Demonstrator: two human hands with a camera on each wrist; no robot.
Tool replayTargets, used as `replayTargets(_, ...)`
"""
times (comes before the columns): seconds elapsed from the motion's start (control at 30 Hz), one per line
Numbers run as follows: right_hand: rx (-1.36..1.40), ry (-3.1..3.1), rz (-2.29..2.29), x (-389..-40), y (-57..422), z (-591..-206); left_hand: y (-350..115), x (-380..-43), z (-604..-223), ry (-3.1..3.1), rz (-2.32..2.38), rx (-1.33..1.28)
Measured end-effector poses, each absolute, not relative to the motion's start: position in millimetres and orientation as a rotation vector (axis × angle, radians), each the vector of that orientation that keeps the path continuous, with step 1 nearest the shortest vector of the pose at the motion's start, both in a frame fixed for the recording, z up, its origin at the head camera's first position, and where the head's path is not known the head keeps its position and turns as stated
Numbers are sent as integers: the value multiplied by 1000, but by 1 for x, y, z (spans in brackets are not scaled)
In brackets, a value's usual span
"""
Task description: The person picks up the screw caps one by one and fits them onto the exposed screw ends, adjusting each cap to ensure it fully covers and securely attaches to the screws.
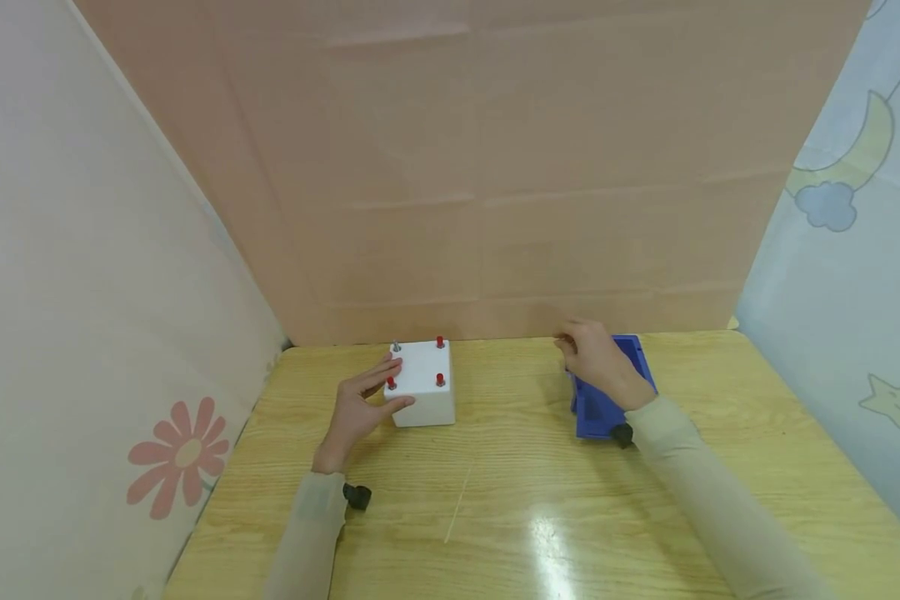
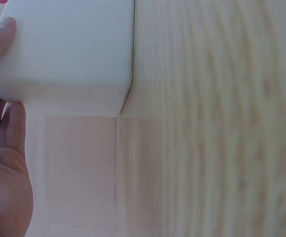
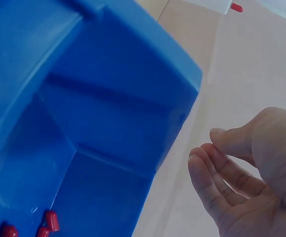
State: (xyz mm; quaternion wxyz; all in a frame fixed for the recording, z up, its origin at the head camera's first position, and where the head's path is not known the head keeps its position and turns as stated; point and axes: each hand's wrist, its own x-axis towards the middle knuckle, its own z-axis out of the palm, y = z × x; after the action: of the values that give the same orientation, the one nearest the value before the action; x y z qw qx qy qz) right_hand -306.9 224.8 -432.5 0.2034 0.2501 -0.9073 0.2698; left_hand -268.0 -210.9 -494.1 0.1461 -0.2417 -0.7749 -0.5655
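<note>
A white box (image 1: 424,411) stands on the table at centre left. Red caps (image 1: 440,380) sit on three of its top corners; the far left corner shows a bare metal bolt (image 1: 397,347). My left hand (image 1: 355,413) holds the box at its left side, thumb along the front and fingers reaching over the top edge. Above the far left part of a blue bin (image 1: 596,414) is my right hand (image 1: 598,360). Its fingers are loosely bent, thumb close to the fingertips, and nothing shows between them in the right wrist view. Several red caps (image 3: 51,220) lie inside the bin.
The wooden table (image 1: 495,483) ends at an upright brown board (image 1: 495,208) behind the box and bin. Patterned cloth walls (image 1: 82,292) stand on both sides. Each wrist wears a small black camera (image 1: 357,497).
</note>
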Motion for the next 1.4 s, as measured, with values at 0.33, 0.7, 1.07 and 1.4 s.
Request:
replayTargets(0.33, 688, -2597, 689, -298, 237, -435, -208, -266, -491, -2222, -1627, -686)
replayTargets(0.7, 654, -2646, 642, -289, 249, -437, -205, -263, -487, -2217, -1648, -676)
replayTargets(1.07, 627, -2668, 619, -284, 257, -438, -207, -263, -485, -2210, -1637, -692)
replayTargets(1.4, 605, -2726, 563, -276, 262, -439, -207, -262, -486, -2223, -1632, -693)
